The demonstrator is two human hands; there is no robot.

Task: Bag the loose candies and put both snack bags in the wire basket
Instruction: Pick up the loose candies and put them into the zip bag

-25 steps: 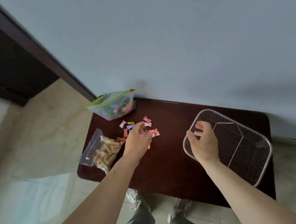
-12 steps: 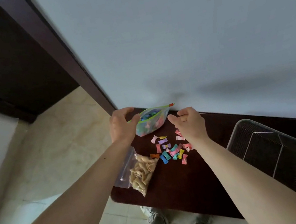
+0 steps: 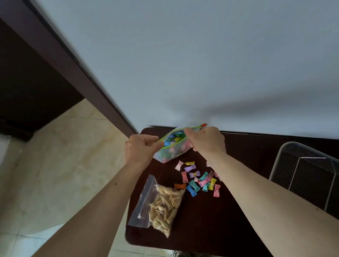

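Note:
A clear zip bag with a green strip and a red slider, part full of coloured candies (image 3: 173, 149), stands at the table's far edge. My left hand (image 3: 139, 149) pinches its rim on the left. My right hand (image 3: 207, 139) pinches the rim on the right, and the mouth gapes between them. Several loose wrapped candies (image 3: 199, 181) lie scattered on the dark table just in front of the bag. A clear bag of pale crisps (image 3: 161, 207) lies at the table's left front. The wire basket (image 3: 328, 183) sits at the right end, with nothing in it.
The small dark wooden table (image 3: 247, 160) stands against a pale wall. A dark door frame (image 3: 80, 75) runs down to the table's far left corner. Beige floor tiles lie to the left, and my legs and shoes show below the table's near edge.
Both hands have closed on the candy bag's rim and pulled its mouth wider. A second ago the left hand was on the loose candies and the right hand at the basket.

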